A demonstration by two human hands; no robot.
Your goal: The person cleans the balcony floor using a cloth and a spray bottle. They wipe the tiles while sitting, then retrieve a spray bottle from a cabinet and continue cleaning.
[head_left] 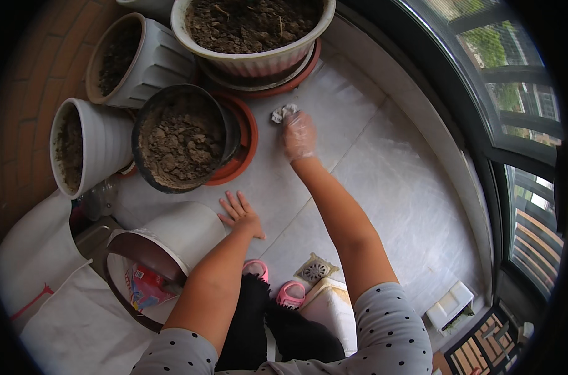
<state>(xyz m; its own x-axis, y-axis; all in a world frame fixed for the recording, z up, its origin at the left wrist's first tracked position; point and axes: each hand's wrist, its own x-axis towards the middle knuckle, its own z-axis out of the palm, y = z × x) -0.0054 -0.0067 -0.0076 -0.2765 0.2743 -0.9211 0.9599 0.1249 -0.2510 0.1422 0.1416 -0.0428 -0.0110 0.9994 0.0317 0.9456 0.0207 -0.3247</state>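
Head view: the right hand (pixel 298 135), in a thin clear plastic glove, reaches forward across the pale tiled floor (pixel 384 187) and presses its fingers onto a small crumpled white wad (pixel 283 112), probably paper or cloth. The wad lies on the floor just in front of the round terracotta saucer (pixel 278 84) under the big cream pot of soil (pixel 253 31), and near the black pot of clumped soil (pixel 181 140) on its own orange saucer. Whether the fingers close around the wad or only pinch its near edge I cannot tell.

The wad looks light, soft and crushable; it should give under the fingers and be taken by bunching it from above. A slick glove may slip on it if it is damp.

The left hand (pixel 240 214) is bare, spread flat with fingers open on the floor, holding nothing, just beside a tipped white bucket (pixel 171 234). 2 ribbed white pots (pixel 90 144) stand to the left.
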